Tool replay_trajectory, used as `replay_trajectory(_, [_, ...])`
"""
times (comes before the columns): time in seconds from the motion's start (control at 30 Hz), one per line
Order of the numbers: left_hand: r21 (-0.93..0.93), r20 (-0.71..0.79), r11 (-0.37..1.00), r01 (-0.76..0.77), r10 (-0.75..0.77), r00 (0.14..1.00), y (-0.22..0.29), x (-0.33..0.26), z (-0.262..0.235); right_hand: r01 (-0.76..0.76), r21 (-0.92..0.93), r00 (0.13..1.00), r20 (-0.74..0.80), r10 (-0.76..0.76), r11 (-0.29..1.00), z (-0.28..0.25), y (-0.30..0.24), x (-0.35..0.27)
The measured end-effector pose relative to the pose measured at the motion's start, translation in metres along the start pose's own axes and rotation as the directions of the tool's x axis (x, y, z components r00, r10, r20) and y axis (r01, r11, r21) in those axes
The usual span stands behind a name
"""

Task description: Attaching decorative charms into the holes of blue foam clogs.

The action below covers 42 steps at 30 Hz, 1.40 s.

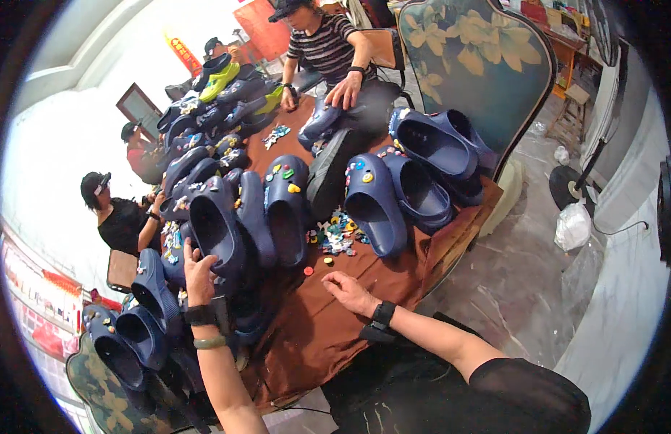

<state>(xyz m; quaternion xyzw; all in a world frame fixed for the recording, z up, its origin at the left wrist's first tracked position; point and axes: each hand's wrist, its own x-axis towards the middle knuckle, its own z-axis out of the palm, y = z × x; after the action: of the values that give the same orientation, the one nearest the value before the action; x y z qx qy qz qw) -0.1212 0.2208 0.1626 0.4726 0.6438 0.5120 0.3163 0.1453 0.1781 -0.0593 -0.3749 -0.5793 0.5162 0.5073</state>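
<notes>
Black-sleeved forearms came up from the lower edge, each wrist wearing a dark band. Her left hand (198, 271) had reached among the navy clogs, its fingers (193, 254) closed on the heel rim of one dark blue clog (216, 228) that stood at the front of the pile, tilted with its opening toward her, as though held steady for inspection. Her right hand (348, 291) lay palm down on the brown cloth (314, 325) that covered the counter, fingers loosely spread and gripping nothing, just short of a scatter of small coloured charms (337, 235) heaped between the shoes. A few loose round ones, red and orange, sat on the cloth near that hand, within easy reach.

More clogs (372, 202) lay in rows beyond, several already dotted with charms on their toes, seemingly sorted that way so the finished ones stayed apart. Across the counter a person in a striped shirt (328, 43) pressed a hand on another clog, and two more people in dark caps sat off to the left. A high-backed chair with a floral pattern (480, 58) stood at the right.
</notes>
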Motion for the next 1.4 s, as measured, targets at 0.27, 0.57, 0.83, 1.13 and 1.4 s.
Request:
replay_trajectory(0.27, [0.860,-0.095,0.445,-0.248,0.618,0.780,-0.042,0.053,0.009,0.152,-0.133,0.988,0.031,-0.149,0.979,0.002,0.001,0.007])
replay_trajectory(0.57, [-0.035,0.877,0.894,0.446,-0.187,0.444,-0.069,-0.061,0.209,0.594,-0.231,0.800,0.271,-0.536,0.770,0.020,0.024,-0.003])
replay_trajectory(0.83, [0.404,0.682,0.673,-0.619,0.229,0.695,-0.054,-0.111,0.299,0.422,0.030,0.884,0.208,-0.419,0.906,0.010,0.049,-0.007])
replay_trajectory(1.13, [0.146,0.524,0.764,-0.628,0.479,0.705,0.028,-0.120,0.211,0.142,0.352,0.925,0.286,-0.251,0.925,0.017,0.054,-0.006])
replay_trajectory(1.4, [0.012,0.501,0.884,-0.467,0.399,0.768,0.062,-0.205,0.054,0.570,-0.260,0.718,0.619,-0.318,0.780,0.004,0.015,-0.003])
